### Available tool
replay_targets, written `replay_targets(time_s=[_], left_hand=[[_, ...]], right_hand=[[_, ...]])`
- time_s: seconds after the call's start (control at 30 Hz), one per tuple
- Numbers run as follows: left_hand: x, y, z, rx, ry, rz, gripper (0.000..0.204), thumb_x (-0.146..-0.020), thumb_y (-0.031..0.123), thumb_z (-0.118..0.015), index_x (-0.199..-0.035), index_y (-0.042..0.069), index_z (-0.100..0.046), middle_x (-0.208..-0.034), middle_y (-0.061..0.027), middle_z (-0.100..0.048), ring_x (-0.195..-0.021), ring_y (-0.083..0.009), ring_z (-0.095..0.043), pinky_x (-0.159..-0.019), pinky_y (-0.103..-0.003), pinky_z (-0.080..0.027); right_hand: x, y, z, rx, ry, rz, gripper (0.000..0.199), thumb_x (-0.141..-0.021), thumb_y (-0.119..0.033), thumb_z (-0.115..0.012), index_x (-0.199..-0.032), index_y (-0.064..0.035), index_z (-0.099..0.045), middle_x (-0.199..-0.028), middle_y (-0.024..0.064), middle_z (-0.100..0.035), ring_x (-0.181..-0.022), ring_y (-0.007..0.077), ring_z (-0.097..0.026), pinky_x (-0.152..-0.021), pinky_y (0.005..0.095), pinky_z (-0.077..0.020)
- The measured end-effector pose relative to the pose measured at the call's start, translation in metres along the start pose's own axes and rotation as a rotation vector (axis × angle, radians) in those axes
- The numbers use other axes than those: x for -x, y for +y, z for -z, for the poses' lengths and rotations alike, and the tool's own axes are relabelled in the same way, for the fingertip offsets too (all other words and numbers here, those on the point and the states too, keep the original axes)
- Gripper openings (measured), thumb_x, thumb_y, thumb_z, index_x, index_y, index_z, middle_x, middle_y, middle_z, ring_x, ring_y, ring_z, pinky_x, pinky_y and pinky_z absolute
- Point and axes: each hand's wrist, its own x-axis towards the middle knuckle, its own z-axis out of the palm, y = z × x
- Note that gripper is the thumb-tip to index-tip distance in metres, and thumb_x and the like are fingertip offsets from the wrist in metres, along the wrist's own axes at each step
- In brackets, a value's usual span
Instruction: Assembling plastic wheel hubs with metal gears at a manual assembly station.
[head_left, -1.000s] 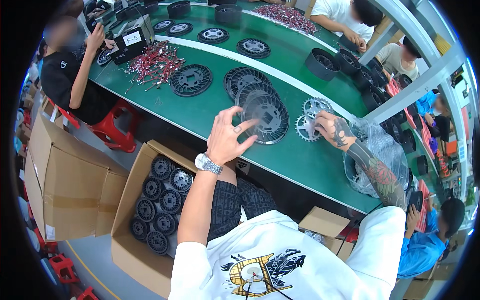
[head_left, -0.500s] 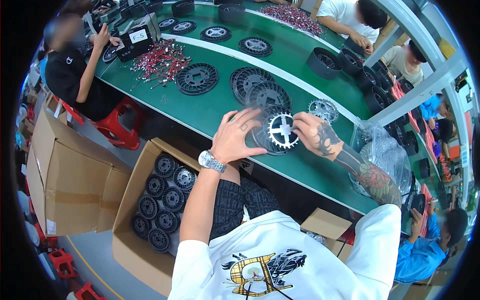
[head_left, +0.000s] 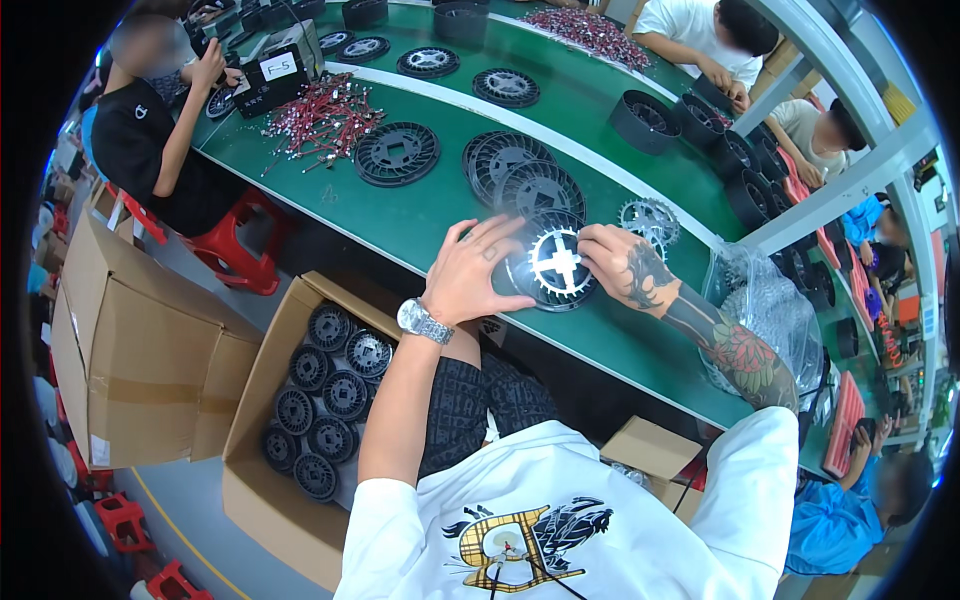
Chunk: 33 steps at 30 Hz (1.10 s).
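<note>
A black round vented disc (head_left: 522,276) lies flat near the front edge of the green table. On top of it is a shiny silver toothed ring (head_left: 562,262) with a cross in its middle. My right hand (head_left: 622,268) pinches the ring's right edge between thumb and fingers. At the disc's left side my left hand (head_left: 472,268) is spread, fingers stretched and thumb along the near rim. Farther back, several similar black discs (head_left: 540,188) overlap one another. More toothed rings (head_left: 650,218) lie beyond my right hand.
A clear plastic bag (head_left: 770,300) sits right of my forearm. An open carton (head_left: 250,480) of black discs stands below left, beside a taller carton (head_left: 140,350). Red wires (head_left: 320,125) are heaped at far left. A white metal post (head_left: 850,160) rises at right; co-workers sit around.
My right hand and the silver ring have shifted slightly left, so the ring sits more over the disc and catches brighter light. My left hand is nearly still.
</note>
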Motion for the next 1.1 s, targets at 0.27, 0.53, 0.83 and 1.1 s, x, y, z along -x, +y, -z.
replay_targets(time_s=[0.27, 0.53, 0.83, 1.1], left_hand=[[0.0, 0.002, -0.001, 0.002, -0.009, 0.006, 0.06, -0.071, 0.056, -0.084, -0.109, 0.012, -0.071, -0.149, -0.0078, -0.059, -0.139, -0.0284, -0.052, -0.118, -0.05, -0.032], [0.001, 0.001, -0.002, 0.026, -0.013, 0.02, 0.059, -0.07, 0.053, -0.085, -0.108, 0.011, -0.071, -0.149, -0.0095, -0.059, -0.14, -0.0291, -0.051, -0.118, -0.05, -0.032], [0.003, -0.002, -0.003, 0.026, -0.006, 0.021, 0.061, -0.068, 0.052, -0.085, -0.109, 0.009, -0.071, -0.149, -0.0101, -0.059, -0.141, -0.0297, -0.051, -0.118, -0.05, -0.032], [0.005, -0.001, -0.002, 0.054, 0.01, 0.061, 0.076, -0.066, 0.052, -0.087, -0.122, 0.006, -0.065, -0.144, -0.0088, -0.062, -0.139, -0.0284, -0.053, -0.118, -0.048, -0.034]], right_hand=[[0.0, 0.006, -0.012, 0.064, -0.007, 0.032, 0.02, -0.085, -0.006, -0.074, -0.103, -0.0001, -0.067, -0.113, 0.0104, -0.065, -0.1, 0.0305, -0.066, -0.085, 0.0412, -0.0558], [-0.006, 0.017, -0.011, 0.059, 0.024, 0.104, 0.022, -0.084, -0.008, -0.078, -0.104, -0.0056, -0.071, -0.128, 0.0094, -0.063, -0.127, 0.0342, -0.057, -0.1, 0.045, -0.054], [-0.015, 0.02, -0.003, -0.226, -0.165, -0.055, 0.021, -0.089, -0.006, -0.072, -0.109, -0.0005, -0.069, -0.139, 0.0148, -0.059, -0.109, 0.0342, -0.068, -0.091, 0.0404, -0.0569], [-0.017, 0.025, -0.003, -0.212, -0.134, 0.005, 0.017, -0.09, -0.007, -0.074, -0.106, -0.0021, -0.071, -0.126, 0.0119, -0.062, -0.102, 0.032, -0.068, -0.086, 0.0403, -0.0564]])
